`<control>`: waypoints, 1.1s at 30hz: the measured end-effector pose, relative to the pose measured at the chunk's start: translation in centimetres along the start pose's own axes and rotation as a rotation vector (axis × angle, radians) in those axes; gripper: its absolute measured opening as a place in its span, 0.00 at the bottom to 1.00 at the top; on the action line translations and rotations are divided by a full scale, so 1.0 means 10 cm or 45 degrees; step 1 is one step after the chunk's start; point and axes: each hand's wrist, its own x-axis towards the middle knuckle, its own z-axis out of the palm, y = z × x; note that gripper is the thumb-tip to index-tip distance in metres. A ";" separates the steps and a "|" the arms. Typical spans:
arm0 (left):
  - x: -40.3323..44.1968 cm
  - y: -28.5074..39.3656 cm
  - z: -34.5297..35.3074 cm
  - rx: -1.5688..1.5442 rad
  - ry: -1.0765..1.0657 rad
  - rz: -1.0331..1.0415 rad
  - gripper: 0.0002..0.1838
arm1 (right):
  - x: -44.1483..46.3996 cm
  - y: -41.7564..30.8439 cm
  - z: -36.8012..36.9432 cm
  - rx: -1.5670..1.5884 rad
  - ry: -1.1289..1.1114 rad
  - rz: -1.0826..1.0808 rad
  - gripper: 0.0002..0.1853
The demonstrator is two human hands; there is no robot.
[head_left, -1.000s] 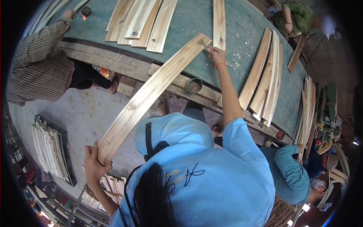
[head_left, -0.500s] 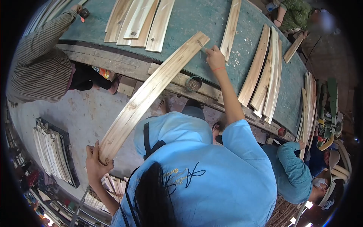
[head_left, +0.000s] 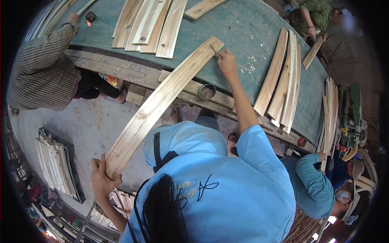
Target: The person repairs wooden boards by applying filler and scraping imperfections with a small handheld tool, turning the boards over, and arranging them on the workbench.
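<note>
Green table [head_left: 235, 36], beyond both hands. Loose boards [head_left: 272, 77] lie right of the right hand, likely parked within reach. Held board [head_left: 160, 97] slants between the hands, far end over the table, probably for support. Left hand [head_left: 104, 178] clamps the near end, presumably steadying it; right hand [head_left: 227, 62] grips a small tool [head_left: 214, 49] at the far end. Hands well apart. Can [head_left: 207, 92] just below right hand: crumbly bits inside. Black cup [head_left: 90, 16], far beyond left hand: contents unclear.
</note>
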 end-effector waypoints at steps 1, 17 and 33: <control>0.00 0.00 0.00 0.013 0.002 0.005 0.47 | 0.02 0.06 0.01 0.000 -0.002 -0.008 0.10; 0.00 0.03 -0.05 0.012 -0.035 0.011 0.48 | -0.06 -0.01 0.12 -0.022 0.167 -0.057 0.09; -0.04 -0.08 0.17 -0.059 0.026 0.003 0.46 | 0.30 0.13 -0.21 0.585 -0.209 0.727 0.10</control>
